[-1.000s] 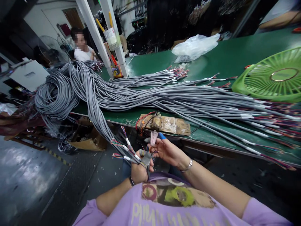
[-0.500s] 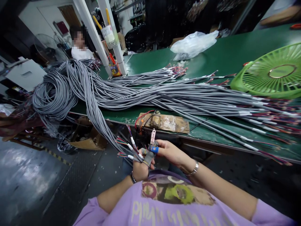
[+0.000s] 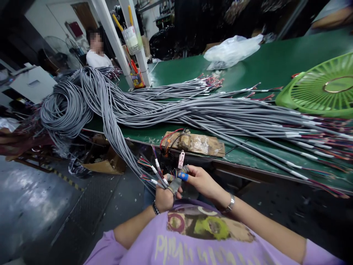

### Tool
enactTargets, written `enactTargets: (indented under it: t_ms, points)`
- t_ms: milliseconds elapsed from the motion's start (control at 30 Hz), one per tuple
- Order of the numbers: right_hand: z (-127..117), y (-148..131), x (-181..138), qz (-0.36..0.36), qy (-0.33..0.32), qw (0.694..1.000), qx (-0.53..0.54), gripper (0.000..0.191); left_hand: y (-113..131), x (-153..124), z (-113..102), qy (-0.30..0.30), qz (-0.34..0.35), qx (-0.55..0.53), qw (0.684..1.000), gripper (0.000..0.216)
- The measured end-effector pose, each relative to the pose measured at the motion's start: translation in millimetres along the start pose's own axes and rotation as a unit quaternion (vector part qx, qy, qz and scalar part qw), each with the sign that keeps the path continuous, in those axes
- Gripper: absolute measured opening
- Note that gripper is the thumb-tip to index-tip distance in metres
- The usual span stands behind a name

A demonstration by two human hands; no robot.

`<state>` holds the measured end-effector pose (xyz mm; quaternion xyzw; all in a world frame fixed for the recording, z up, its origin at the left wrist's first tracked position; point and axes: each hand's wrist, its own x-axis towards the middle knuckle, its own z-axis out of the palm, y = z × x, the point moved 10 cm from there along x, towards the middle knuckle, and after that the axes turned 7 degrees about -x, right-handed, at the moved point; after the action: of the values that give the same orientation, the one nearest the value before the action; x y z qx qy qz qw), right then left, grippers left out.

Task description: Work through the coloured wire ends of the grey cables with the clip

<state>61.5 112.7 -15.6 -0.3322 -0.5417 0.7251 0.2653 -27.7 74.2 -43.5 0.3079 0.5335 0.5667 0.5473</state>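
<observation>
Closely curled, the fingers of the left hand (image 3: 164,197) hold the end of a grey cable bundle (image 3: 117,141), on the near side of the wooden board (image 3: 205,144). White sleeves (image 3: 157,164) and thin coloured wires (image 3: 143,160) fan out of that grip. Right beside it, the right hand (image 3: 202,180) keeps its fingers narrow, with a pink strip (image 3: 181,160) rising from them toward the board; whether they also pinch a wire is too small to tell. A blue wrap (image 3: 183,176) covers one digit there.

The bundle comes over the edge of the counter (image 3: 176,70), left of the board. Red leads (image 3: 167,137) lie at the board's left end. Just behind the board, long grey cables (image 3: 193,110) cross the counter, filling the stretch between it and the far side; several run out past its right end. Farther right sits a green fan (image 3: 324,88), close to the cable ends. Beyond the cables, behind the board, lies a white plastic bag (image 3: 233,51).

Well left of the board are a cable coil (image 3: 64,106) and, lower, a cardboard box (image 3: 106,162). Behind and left of it, white posts (image 3: 111,35) stand, partly before a person in white (image 3: 97,59).
</observation>
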Motion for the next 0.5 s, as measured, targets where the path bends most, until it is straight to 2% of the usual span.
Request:
enactTargets:
  t_ms: [167,367,500]
  points:
    - [-10,9,2,0.017,0.021,0.999,0.047,0.032,-2,2,-2,0.015,-0.007,-0.054,0.998,0.036]
    - [-30,30,18,0.085,0.064,0.974,0.198,0.045,9,0,9,-0.003,-0.032,-0.12,0.992,0.036]
    - [-34,16,30,0.054,0.095,0.979,0.172,0.046,9,2,20,-0.023,-0.047,-0.131,0.99,0.034]
